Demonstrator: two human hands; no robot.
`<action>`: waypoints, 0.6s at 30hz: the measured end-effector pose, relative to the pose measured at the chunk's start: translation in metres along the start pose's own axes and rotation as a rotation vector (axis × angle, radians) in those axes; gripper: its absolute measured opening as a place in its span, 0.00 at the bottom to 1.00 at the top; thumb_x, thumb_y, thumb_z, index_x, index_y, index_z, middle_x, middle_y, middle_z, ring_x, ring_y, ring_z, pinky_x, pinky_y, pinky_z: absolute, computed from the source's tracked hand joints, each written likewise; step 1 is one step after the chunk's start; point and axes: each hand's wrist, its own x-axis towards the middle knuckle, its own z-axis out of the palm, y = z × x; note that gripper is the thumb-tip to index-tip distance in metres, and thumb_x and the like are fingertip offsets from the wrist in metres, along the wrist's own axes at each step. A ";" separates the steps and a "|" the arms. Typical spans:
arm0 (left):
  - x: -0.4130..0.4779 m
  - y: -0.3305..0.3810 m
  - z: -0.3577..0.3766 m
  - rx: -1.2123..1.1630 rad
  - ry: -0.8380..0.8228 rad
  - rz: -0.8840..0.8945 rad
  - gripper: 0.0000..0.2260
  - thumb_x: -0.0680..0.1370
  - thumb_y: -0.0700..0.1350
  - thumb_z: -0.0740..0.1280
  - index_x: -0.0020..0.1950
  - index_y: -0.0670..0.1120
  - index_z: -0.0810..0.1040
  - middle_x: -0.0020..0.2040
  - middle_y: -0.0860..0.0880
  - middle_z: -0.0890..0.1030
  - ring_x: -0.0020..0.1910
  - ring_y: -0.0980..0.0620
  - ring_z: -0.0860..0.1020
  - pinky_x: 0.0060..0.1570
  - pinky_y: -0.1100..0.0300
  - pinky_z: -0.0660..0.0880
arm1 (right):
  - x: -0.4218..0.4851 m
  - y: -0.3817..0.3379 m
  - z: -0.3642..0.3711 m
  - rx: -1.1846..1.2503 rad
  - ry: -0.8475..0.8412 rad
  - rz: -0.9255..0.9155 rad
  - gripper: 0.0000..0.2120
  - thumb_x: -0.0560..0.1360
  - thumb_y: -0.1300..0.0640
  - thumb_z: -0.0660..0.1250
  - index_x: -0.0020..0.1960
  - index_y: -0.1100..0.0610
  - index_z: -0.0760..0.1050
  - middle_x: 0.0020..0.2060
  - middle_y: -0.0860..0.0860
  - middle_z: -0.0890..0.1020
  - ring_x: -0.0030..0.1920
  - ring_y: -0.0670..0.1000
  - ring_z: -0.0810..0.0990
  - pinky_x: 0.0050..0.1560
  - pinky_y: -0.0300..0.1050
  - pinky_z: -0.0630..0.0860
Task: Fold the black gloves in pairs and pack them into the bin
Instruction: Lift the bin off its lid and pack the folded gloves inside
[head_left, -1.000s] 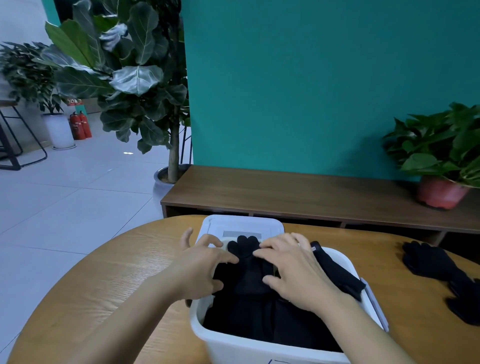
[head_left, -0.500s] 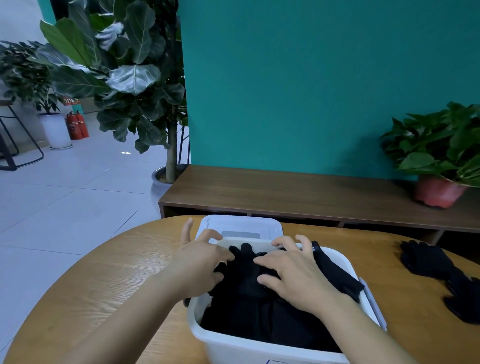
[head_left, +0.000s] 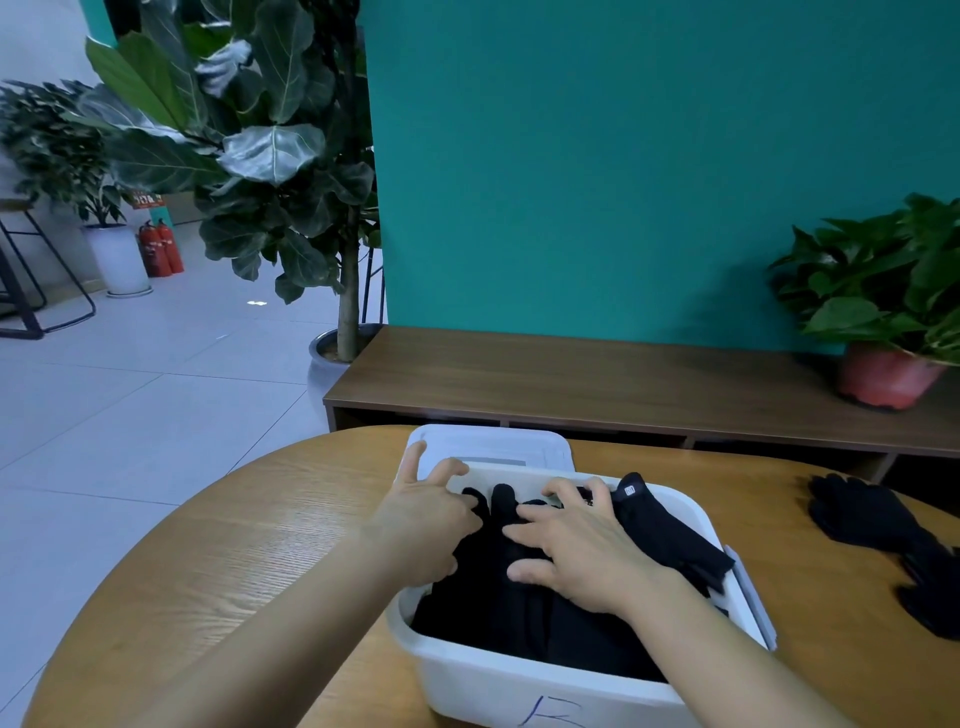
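Note:
A white plastic bin (head_left: 519, 680) stands on the round wooden table and holds several black gloves (head_left: 524, 608). My left hand (head_left: 423, 525) lies over the bin's left side, fingers bent down onto the gloves, thumb and forefinger raised above the far rim. My right hand (head_left: 576, 551) presses flat on the gloves in the middle of the bin. One glove with a small white tag (head_left: 665, 530) drapes over the bin's right rim. More loose black gloves (head_left: 893, 540) lie on the table at the right.
The bin's white lid (head_left: 493, 444) lies flat behind the bin. A low wooden bench (head_left: 571, 379) runs behind the table with a red-potted plant (head_left: 883, 374) on it. A tall leafy plant (head_left: 343, 208) stands at the left.
Both hands have pushed lower into the bin, pressing the gloves down. The glove fingertips that stood above the far rim now sit level with it.

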 end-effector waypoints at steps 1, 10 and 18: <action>-0.001 0.000 0.000 -0.001 0.015 -0.011 0.10 0.77 0.48 0.66 0.58 0.50 0.77 0.60 0.57 0.76 0.77 0.48 0.49 0.69 0.37 0.30 | -0.001 0.000 0.000 0.010 0.013 0.002 0.17 0.80 0.38 0.57 0.60 0.45 0.75 0.57 0.42 0.74 0.72 0.52 0.55 0.69 0.53 0.44; -0.017 0.009 0.004 -0.089 0.069 -0.253 0.14 0.75 0.38 0.64 0.55 0.53 0.80 0.50 0.53 0.79 0.77 0.56 0.52 0.71 0.39 0.32 | -0.012 0.003 -0.004 0.098 0.050 0.078 0.13 0.76 0.38 0.65 0.51 0.45 0.82 0.57 0.43 0.80 0.74 0.49 0.52 0.65 0.50 0.38; -0.029 0.005 0.007 -0.413 0.164 -0.241 0.18 0.80 0.47 0.65 0.68 0.62 0.74 0.59 0.58 0.80 0.76 0.64 0.51 0.68 0.48 0.30 | -0.023 0.001 -0.010 0.217 0.135 0.070 0.13 0.78 0.40 0.64 0.52 0.46 0.83 0.58 0.42 0.80 0.74 0.45 0.49 0.66 0.47 0.38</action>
